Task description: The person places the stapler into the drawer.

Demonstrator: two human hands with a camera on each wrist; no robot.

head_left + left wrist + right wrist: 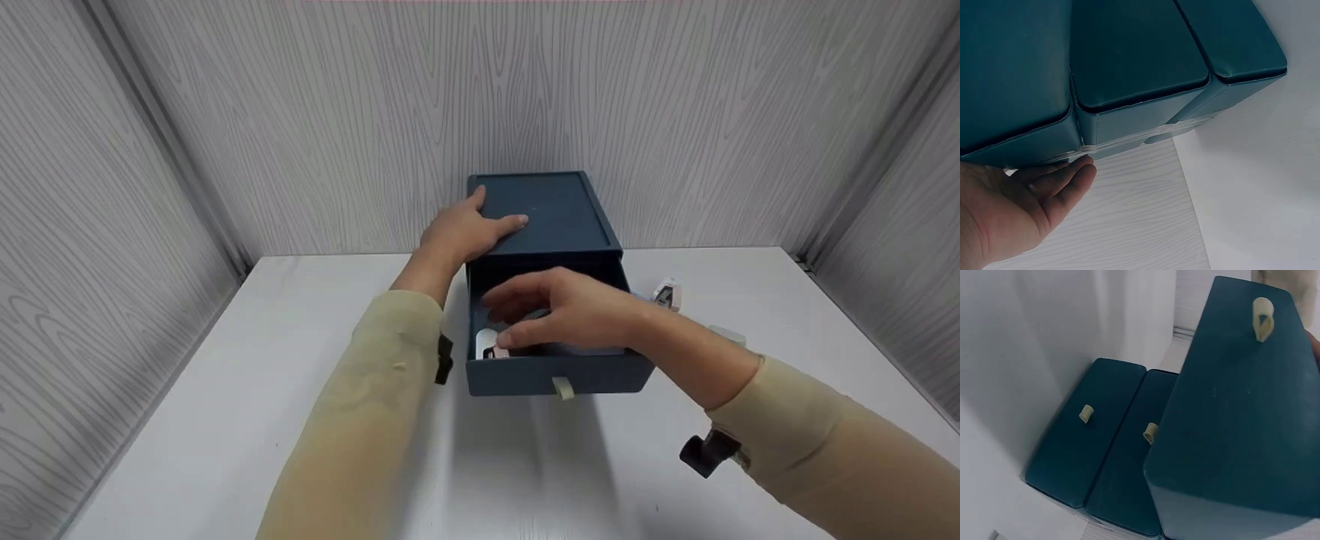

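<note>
drawer box (pixel 559 217) | dark teal, top drawer (pixel 555 375) pulled out | left hand (pixel 465 229) flat on top | right hand (pixel 574 311) pinching white item (pixel 487 343)

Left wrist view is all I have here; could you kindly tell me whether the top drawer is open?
Observer: Yes, the top drawer is pulled out towards the person.
Operator: Thank you. Where is the right hand, please?
Observer: The right hand reaches into that drawer, with its thumb beside a white item. I cannot tell whether it grips the item.
Operator: And the other drawers?
Observer: In the right wrist view, the middle drawer and the lowest drawer are both closed.
</note>
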